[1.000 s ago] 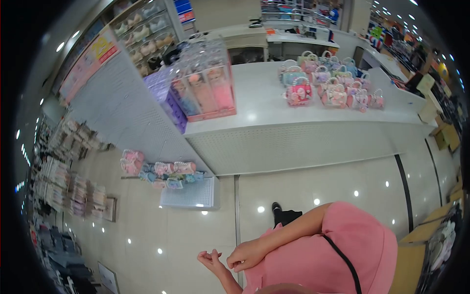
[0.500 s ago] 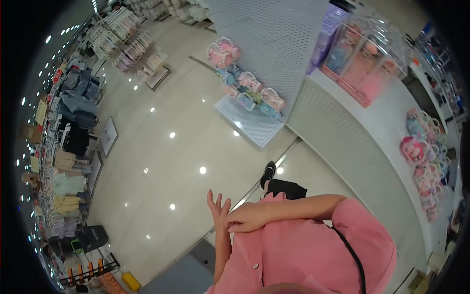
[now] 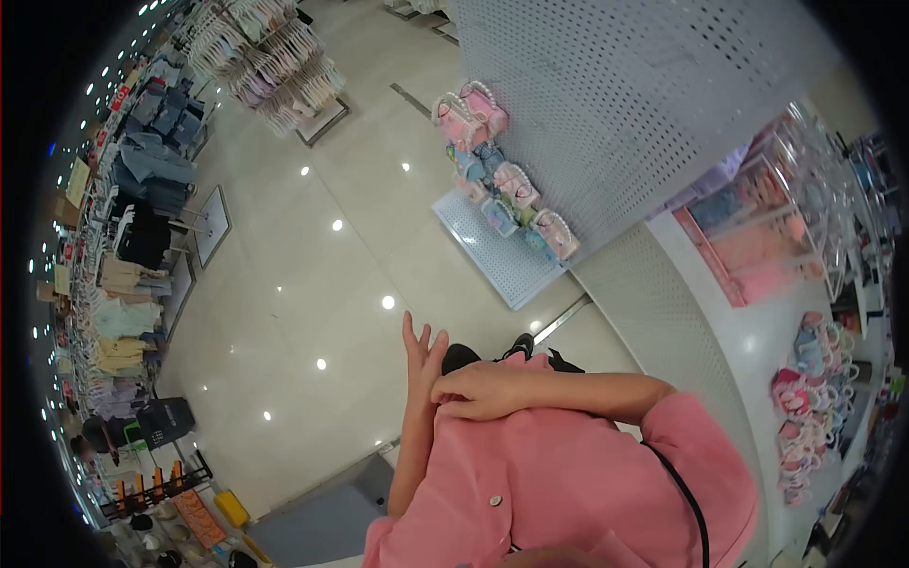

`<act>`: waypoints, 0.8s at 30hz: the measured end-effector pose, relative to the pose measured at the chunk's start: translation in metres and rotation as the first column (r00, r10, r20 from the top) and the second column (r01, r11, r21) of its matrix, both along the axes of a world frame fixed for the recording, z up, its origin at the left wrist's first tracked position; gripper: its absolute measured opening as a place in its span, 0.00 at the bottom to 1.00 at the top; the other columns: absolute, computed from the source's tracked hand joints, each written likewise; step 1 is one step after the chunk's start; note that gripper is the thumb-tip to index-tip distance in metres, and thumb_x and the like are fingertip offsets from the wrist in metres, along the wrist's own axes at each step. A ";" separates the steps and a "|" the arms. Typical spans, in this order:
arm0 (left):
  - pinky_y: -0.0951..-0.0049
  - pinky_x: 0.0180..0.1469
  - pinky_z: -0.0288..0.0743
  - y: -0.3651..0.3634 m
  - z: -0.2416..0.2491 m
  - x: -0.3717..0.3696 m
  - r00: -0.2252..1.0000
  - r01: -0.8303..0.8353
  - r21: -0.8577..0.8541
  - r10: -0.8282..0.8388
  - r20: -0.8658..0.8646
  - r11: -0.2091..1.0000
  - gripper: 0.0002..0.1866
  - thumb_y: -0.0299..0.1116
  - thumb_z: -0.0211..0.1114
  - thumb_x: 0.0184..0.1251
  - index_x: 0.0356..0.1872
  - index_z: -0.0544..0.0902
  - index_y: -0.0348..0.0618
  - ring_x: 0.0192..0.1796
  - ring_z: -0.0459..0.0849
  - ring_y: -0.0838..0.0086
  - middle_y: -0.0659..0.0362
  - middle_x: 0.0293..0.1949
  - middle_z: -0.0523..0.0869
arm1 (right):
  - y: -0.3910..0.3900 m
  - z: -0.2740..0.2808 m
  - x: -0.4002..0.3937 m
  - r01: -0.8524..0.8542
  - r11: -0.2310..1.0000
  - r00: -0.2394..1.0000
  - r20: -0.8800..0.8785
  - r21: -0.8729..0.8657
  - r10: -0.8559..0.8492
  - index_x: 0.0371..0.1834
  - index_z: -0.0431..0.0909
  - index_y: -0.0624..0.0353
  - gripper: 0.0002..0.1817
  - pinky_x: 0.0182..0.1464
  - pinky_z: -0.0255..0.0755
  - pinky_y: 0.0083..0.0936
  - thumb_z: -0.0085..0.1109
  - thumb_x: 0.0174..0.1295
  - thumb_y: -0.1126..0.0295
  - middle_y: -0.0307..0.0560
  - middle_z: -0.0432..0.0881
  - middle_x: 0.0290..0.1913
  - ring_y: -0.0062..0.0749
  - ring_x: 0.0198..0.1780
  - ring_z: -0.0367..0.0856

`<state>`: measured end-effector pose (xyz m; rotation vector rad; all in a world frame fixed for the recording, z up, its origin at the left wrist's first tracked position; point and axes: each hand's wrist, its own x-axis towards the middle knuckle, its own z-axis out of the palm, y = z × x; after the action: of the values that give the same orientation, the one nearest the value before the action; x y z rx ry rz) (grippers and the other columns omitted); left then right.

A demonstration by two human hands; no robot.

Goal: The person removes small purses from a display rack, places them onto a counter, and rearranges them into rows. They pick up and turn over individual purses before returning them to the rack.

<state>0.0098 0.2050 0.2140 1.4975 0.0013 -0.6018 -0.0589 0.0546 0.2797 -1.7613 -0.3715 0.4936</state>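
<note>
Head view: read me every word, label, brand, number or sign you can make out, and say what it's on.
No text reads clearly.
Red sign: too small and blurred.
Yellow card: too small.
Dark item: pale marks, too small.

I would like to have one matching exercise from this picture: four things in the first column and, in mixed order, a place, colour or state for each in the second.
Column 1
1. Left hand
2. Clear display case
3. Strap
4. Shirt

Column 2
A. Black, running across the chest
B. Pink, with a button visible
C. Standing on the white counter
D. Fingers raised and spread

Right pairs: 1-D, 2-C, 3-A, 4-B
</note>
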 end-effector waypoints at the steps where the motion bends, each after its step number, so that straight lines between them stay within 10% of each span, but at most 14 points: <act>1: 0.51 0.76 0.63 -0.007 -0.006 0.013 1.000 0.016 0.047 -0.017 0.013 0.999 0.48 0.37 0.68 0.73 0.82 0.44 0.40 0.81 0.55 0.44 0.42 0.82 0.46 | -0.006 -0.006 0.008 0.039 0.999 0.999 0.005 -0.003 -0.039 0.47 0.80 0.61 0.13 0.50 0.78 0.41 0.59 0.69 0.62 0.54 0.88 0.42 0.49 0.45 0.87; 10: 0.59 0.58 0.81 -0.099 -0.067 0.223 0.906 0.260 0.227 -0.318 0.278 0.939 0.32 0.38 0.68 0.73 0.72 0.67 0.37 0.66 0.79 0.52 0.42 0.68 0.75 | -0.073 -0.009 0.090 0.440 0.889 0.886 -0.103 -0.127 -0.453 0.54 0.81 0.60 0.15 0.54 0.79 0.33 0.60 0.71 0.62 0.51 0.87 0.50 0.41 0.49 0.87; 18: 0.57 0.57 0.79 -0.243 -0.062 0.449 0.385 0.270 0.459 -0.532 0.754 0.846 0.23 0.28 0.66 0.68 0.64 0.76 0.38 0.58 0.83 0.49 0.44 0.58 0.82 | -0.083 0.004 0.202 0.762 0.644 0.621 -0.204 -0.067 -0.757 0.57 0.80 0.60 0.16 0.57 0.79 0.32 0.60 0.72 0.62 0.52 0.87 0.51 0.38 0.52 0.87; 24: 0.54 0.56 0.79 -0.323 -0.063 0.505 0.071 0.377 0.605 -0.673 0.736 0.701 0.20 0.23 0.61 0.65 0.59 0.81 0.43 0.58 0.82 0.48 0.47 0.58 0.83 | -0.074 0.004 0.235 0.850 0.498 0.481 -0.132 -0.170 -0.867 0.57 0.80 0.61 0.17 0.57 0.79 0.32 0.60 0.72 0.62 0.52 0.87 0.51 0.36 0.53 0.87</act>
<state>0.5146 -0.1177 0.1508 1.9152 -1.6016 -0.1583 0.1761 -0.0190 0.2840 -1.7010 0.7168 -0.0743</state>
